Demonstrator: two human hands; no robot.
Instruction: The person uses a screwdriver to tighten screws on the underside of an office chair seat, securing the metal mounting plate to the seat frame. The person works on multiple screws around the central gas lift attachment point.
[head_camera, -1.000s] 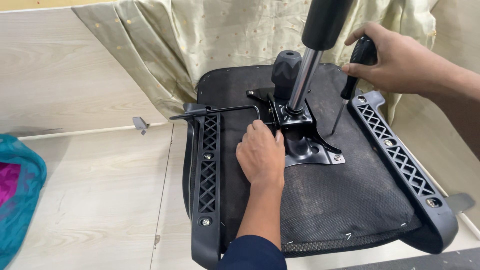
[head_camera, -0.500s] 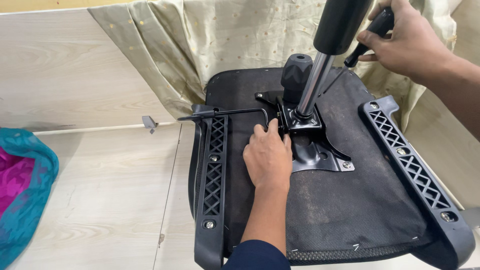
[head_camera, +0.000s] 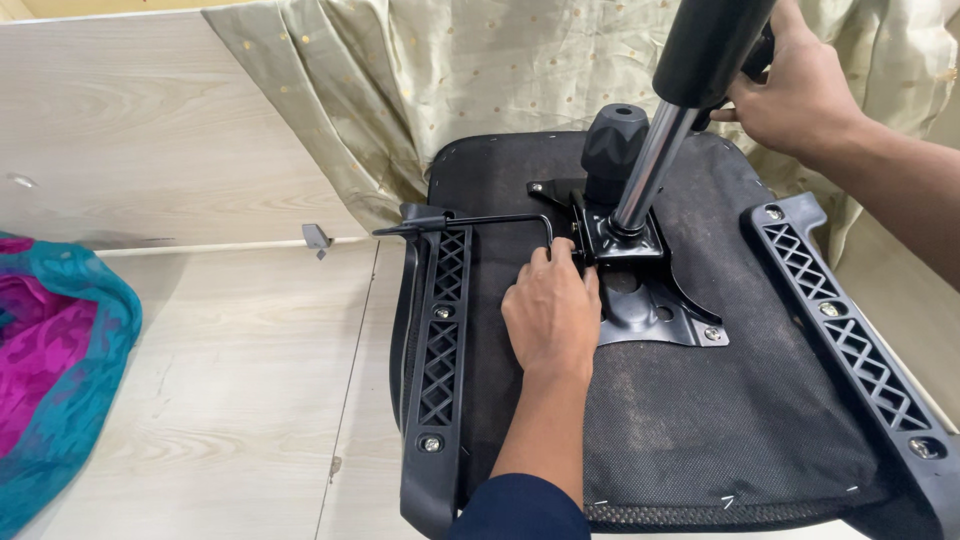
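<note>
Seat: an upturned office chair seat, black fabric underside facing up, lies flat on the pale wooden floor; its near edge and right corner run out of frame.
Left hand: the left hand is down on the seat, fingers curled at the left edge of the black metal mechanism plate. The fingertips are tucked under the hand, so whether they pinch anything cannot be told.
Lever: a thin black lever rod runs left from the plate, its bend just above the left hand's knuckles.
Right hand: the right hand is up top, clenched around something dark behind the gas cylinder. Only a sliver of that thing shows, so it is hard to make out.
Cylinder: chrome shaft standing tilted in the plate, black upper sleeve cut off by the top edge.
Knob: a black round knob sits just behind the shaft, base hidden.
Brackets: a left armrest bracket and a right armrest bracket flank the seat, screws showing.
Backdrop: a beige curtain hangs behind; a teal and magenta cloth lies at the left, partly cut off.
</note>
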